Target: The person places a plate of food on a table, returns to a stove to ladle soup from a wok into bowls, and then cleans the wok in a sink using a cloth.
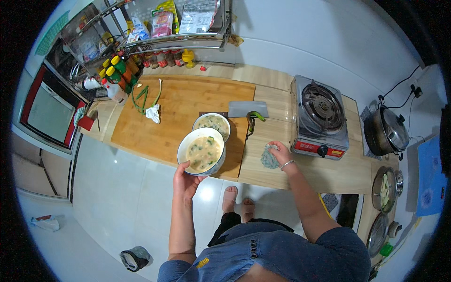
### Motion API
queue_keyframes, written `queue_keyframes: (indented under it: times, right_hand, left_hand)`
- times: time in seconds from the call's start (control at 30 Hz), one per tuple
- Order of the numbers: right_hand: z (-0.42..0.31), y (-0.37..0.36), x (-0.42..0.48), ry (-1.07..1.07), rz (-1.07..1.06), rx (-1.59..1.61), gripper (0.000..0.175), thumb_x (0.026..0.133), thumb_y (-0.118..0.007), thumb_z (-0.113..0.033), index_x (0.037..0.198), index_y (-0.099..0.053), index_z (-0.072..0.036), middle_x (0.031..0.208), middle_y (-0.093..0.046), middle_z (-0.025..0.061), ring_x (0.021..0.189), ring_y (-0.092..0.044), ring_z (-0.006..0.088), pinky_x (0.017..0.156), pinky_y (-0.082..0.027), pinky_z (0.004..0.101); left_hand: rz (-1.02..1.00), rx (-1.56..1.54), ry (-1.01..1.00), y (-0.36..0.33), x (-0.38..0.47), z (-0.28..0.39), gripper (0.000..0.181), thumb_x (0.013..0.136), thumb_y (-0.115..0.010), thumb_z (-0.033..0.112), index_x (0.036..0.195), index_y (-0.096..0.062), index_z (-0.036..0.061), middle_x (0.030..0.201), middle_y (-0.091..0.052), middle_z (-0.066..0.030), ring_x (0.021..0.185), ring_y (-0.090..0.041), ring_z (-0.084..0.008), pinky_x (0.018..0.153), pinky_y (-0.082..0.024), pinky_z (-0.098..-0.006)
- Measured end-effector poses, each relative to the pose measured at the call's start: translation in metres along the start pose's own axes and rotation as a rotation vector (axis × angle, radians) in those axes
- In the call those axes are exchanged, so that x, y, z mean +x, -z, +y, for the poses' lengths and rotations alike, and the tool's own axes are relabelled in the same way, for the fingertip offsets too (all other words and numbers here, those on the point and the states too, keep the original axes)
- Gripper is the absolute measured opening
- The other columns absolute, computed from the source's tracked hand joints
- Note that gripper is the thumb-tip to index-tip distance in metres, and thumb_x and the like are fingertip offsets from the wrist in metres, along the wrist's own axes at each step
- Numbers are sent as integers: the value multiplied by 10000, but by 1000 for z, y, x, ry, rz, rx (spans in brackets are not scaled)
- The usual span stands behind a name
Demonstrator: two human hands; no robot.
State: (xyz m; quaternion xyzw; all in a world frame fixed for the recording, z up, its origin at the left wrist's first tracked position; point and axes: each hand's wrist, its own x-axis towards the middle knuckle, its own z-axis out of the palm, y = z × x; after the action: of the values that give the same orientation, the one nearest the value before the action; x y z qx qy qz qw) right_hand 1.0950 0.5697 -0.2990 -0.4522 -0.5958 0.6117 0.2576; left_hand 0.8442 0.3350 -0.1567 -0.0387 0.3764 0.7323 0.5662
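My left hand (188, 181) holds a white bowl (219, 165) of creamy soup with green bits, its thumb over the rim. That bowl is raised in front of a second bowl of similar soup (212, 124), which stands on the wooden cutting board (176, 105). On the bare counter right of the board, my right hand (280, 153) grips a crumpled grey-green cloth (270, 157). A cleaver (248, 108) lies across the board's right edge, with a green chili pepper (256, 115) beside it. Scallions (141, 97) and a crumpled white tissue (153, 113) lie on the board's left part.
A portable gas stove (320, 116) stands right of my right hand. Farther right are a lidded pot (385, 130) and a dish of pale cut food (384, 190). Sauce bottles (116, 72) stand at the back left, below a metal rack (172, 39). A small bin (134, 258) is on the floor.
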Motion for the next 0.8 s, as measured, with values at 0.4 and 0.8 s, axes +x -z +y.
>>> queue_keyframes:
  times: [0.4, 0.8]
  right_hand:
    - [4, -55, -14, 431, 163, -580, 221, 654, -545, -91, 872, -508, -81, 833, -542, 108, 796, -520, 269, 707, -411, 305]
    - [-42, -51, -52, -205, 40, 482, 216, 729, -507, -68, 940, -485, -30, 828, -530, 54, 762, -525, 151, 659, -445, 274]
  left_hand:
    - [37, -31, -42, -20, -3, -7, 429, 721, -478, 179, 1077, -356, -26, 1008, -473, -154, 836, -511, -253, 617, -460, -326]
    - [87, 34, -143, -10, -2, -24, 463, 695, -537, 173, 1107, -353, 69, 1074, -444, -97, 925, -460, -233, 716, -410, -355]
